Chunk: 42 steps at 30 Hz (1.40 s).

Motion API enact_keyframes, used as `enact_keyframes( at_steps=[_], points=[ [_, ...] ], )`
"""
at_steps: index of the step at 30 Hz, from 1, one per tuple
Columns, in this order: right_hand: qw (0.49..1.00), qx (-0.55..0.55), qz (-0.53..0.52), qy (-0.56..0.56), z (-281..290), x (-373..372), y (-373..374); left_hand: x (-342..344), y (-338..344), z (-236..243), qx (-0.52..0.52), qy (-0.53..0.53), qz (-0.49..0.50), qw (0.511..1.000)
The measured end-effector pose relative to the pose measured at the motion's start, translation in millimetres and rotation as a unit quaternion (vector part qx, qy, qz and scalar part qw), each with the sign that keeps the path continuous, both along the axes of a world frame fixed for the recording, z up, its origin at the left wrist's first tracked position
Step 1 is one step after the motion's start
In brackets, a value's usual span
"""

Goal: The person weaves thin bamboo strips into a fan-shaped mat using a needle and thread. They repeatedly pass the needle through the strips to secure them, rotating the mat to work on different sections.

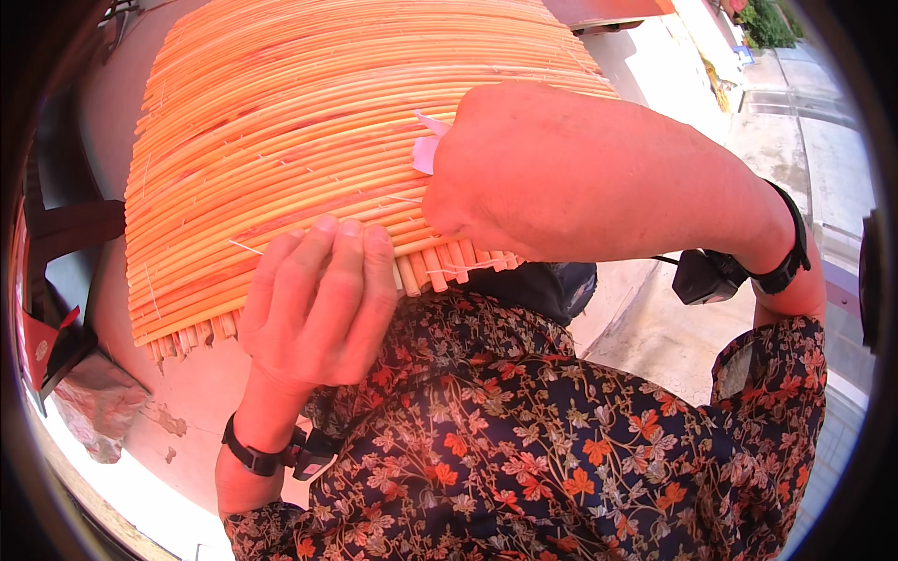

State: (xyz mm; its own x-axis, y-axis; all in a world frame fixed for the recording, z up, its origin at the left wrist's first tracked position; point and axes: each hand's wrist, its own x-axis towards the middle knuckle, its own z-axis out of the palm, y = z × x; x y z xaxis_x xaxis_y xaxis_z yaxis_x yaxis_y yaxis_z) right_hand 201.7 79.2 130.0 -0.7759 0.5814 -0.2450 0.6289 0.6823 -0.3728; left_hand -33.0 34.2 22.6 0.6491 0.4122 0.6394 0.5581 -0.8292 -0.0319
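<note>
A mat of straight reed-like stalks (pixel 309 112), bound side by side with white thread, spreads out in front of me. Short cut stalk ends (pixel 444 262) stick out below its near edge, with white thread across them. My left hand (pixel 323 299) grips that near edge, its fingers on top and its thumb hidden. Farther right, my right hand (pixel 486 168) is closed in a fist close over the mat; its fingertips are hidden. From the fist pokes a small white strip (pixel 426 150), of cloth or paper. A loose thread end (pixel 245 247) lies by my left fingers.
Dark furniture-like shapes (pixel 70 234) stand at the left rim. Below them, a crumpled reddish-brown bundle (pixel 101 402) lies on the pale floor (pixel 178 411). A black device (pixel 706 278) is strapped to my right wrist, another (pixel 313 453) to my left.
</note>
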Motion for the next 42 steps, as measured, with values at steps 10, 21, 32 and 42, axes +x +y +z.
enact_keyframes(
  at_steps=[10,21,32,42],
  points=[
    [0.999,-0.014,0.002,-0.029,44.9,-10.2,16.8,-12.4,19.6,41.6,0.010,-0.008,-0.003,1.000],
    [0.973,-0.150,-0.146,0.091,161.3,13.9,75.1,-13.4,122.1,176.0,0.001,-0.055,-0.176,0.983],
    [0.961,-0.135,-0.181,0.157,171.8,16.3,72.2,-15.0,146.5,201.8,0.005,-0.030,-0.203,0.979],
    [0.970,-0.093,-0.199,0.104,184.4,10.3,56.8,-10.9,142.6,208.7,0.007,-0.039,-0.211,0.977]
  ],
)
